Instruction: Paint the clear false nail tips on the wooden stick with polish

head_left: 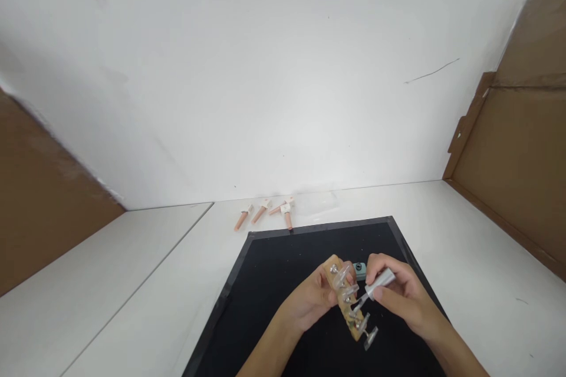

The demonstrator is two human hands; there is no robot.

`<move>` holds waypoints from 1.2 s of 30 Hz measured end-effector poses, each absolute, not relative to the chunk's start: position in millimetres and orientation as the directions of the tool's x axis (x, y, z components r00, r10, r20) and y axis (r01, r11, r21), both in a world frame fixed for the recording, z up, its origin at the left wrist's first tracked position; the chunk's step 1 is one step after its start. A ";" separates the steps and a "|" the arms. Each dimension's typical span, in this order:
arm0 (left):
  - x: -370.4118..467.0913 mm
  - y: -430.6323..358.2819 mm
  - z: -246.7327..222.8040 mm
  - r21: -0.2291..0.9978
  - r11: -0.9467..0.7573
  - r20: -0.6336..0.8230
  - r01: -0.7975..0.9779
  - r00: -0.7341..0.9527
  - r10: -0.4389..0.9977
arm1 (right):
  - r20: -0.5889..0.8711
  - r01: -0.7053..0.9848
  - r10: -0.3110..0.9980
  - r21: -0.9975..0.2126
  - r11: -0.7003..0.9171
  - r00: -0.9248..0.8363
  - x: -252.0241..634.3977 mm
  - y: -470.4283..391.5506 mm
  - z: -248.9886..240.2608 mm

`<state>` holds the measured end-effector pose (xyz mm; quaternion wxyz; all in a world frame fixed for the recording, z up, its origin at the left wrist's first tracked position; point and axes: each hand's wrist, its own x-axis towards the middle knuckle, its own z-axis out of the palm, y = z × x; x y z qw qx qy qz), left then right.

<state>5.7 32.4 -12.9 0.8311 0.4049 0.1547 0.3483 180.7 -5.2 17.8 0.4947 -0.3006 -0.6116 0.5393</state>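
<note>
My left hand [309,301] grips a tan nail-tip stand [331,262], tilted above the black mat. Several clear nail tips [341,277] stick out from it on small metal posts. In my right hand [404,297], fingers closed, is a nail polish brush [381,284] with a silver handle. Its bristle end points down and left, close to one of the clear tips; whether it touches cannot be made out. Behind the hands lies a small teal block-like thing [360,271] with a dark round spot, partly hidden by my right hand's side.
The black mat [283,283] lies on a white table [145,265]. Beyond its far left edge lie several nail polish bottles [263,212] with pinkish tapered caps. A clear plastic sheet [316,203] is beside them. Cardboard panels [517,171] flank both sides before a white wall [283,70].
</note>
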 end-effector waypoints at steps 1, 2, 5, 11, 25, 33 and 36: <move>5.5 32.3 -12.6 0.781 0.429 0.024 -0.453 0.709 0.705 | 0.282 -0.170 0.901 -0.956 0.238 -0.328 180.7 -4.9 17.1; 5.2 32.2 -12.1 0.783 0.428 0.025 -0.451 0.710 0.704 | 0.285 -0.174 0.902 -0.955 0.239 -0.325 180.8 -4.6 16.5; 4.1 32.3 -10.2 0.794 0.414 0.045 -0.446 0.721 0.691 | 0.290 -0.183 0.902 -0.953 0.242 -0.320 181.1 -4.3 15.5; 2.4 31.4 -10.0 0.790 0.402 0.064 -0.463 0.714 0.698 | 0.300 -0.179 0.910 -0.950 0.257 -0.285 181.8 -4.1 15.4; 2.2 32.3 -5.9 0.788 0.412 0.060 -0.457 0.723 0.688 | 0.370 -0.209 0.869 -0.926 0.315 -0.327 176.3 -8.0 23.4; 1.8 31.8 -7.4 0.789 0.408 0.060 -0.460 0.718 0.693 | 0.348 -0.175 0.885 -0.936 0.306 -0.310 179.9 -5.9 17.9; 1.0 31.1 -9.1 0.781 0.400 0.081 -0.480 0.713 0.697 | 0.342 -0.163 0.899 -0.938 0.307 -0.275 182.5 -4.5 14.5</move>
